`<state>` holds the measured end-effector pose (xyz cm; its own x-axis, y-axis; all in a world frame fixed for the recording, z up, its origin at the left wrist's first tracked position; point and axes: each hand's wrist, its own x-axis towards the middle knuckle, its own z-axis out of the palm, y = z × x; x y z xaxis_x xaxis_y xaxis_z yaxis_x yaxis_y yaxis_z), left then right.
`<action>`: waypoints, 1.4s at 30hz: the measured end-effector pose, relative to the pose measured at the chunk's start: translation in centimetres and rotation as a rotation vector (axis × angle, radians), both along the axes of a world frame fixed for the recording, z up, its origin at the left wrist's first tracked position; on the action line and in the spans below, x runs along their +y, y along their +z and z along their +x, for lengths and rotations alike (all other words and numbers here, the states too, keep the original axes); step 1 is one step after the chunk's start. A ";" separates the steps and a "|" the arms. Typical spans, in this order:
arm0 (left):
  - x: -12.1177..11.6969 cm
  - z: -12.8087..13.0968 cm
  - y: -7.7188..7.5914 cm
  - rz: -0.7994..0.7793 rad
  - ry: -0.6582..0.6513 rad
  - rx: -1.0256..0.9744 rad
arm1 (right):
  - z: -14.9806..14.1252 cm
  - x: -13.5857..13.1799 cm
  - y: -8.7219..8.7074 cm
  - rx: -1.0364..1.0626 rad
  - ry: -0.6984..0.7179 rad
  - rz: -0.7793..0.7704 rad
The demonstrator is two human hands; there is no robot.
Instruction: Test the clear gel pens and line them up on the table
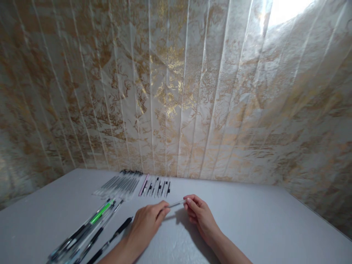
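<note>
Above the table, a slim pale pen tube (176,203) spans the gap between my two hands, slightly tilted up to the right. My left hand (150,221) pinches its left end, where a darker section shows near the fingertips. The right end is pinched by the thumb and fingers of my right hand (202,220). Whether the tube is a refill or a barrel is too small to tell. Left of my left wrist lies a black pen (112,236), partly behind the forearm.
A loose pile of pens (82,234), one bright green (101,213), lies at the left of the white table (264,223). Farther back are a row of clear pen tubes (118,185), a pink pen (143,185) and several black-capped pieces (159,187). A patterned curtain (170,91) hangs behind.
</note>
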<state>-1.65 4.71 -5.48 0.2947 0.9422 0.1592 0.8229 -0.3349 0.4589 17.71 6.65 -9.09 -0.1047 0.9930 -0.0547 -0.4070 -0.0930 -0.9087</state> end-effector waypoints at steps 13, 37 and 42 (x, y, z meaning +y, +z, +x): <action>-2.1 1.6 0.3 -0.137 -0.157 0.334 | 2.9 2.2 -1.3 0.064 -0.115 0.001; 3.7 4.6 -1.0 -0.031 0.097 0.464 | 0.4 8.1 -0.8 -1.261 -0.175 0.320; 4.9 4.3 -1.0 0.010 0.085 0.473 | -1.2 7.0 -0.5 -1.422 -0.133 0.418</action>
